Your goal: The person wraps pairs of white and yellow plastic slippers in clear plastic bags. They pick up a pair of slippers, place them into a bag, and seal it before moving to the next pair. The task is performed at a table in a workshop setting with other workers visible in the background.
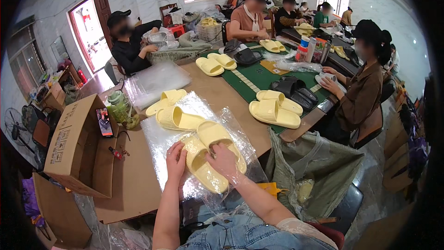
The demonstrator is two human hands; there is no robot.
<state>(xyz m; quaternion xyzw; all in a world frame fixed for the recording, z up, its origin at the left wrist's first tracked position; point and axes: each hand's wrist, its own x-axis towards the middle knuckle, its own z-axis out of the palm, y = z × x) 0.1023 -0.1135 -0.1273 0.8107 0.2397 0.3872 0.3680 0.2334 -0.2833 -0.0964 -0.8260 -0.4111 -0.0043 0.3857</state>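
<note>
In front of me a pair of yellow slippers, one on the left (212,178) and one on the right (213,132), lies side by side in a clear plastic bag (247,146). My left hand (175,159) is at the left slipper's outer side, its fingers bent on the bag's film there. My right hand (223,159) reaches between the two slippers and grips them near their straps; its fingertips are partly hidden. Shiny film lies over my right wrist. Beneath is a stack of clear bags (155,141). Another yellow pair (173,116) touches the stack's far side.
An open cardboard box (78,148) with a phone (104,122) at its edge stands left. More yellow slippers (275,113) and black slippers (296,92) lie on the green mat (247,81). A woven sack (314,171) hangs at right. Several people sit around the tables.
</note>
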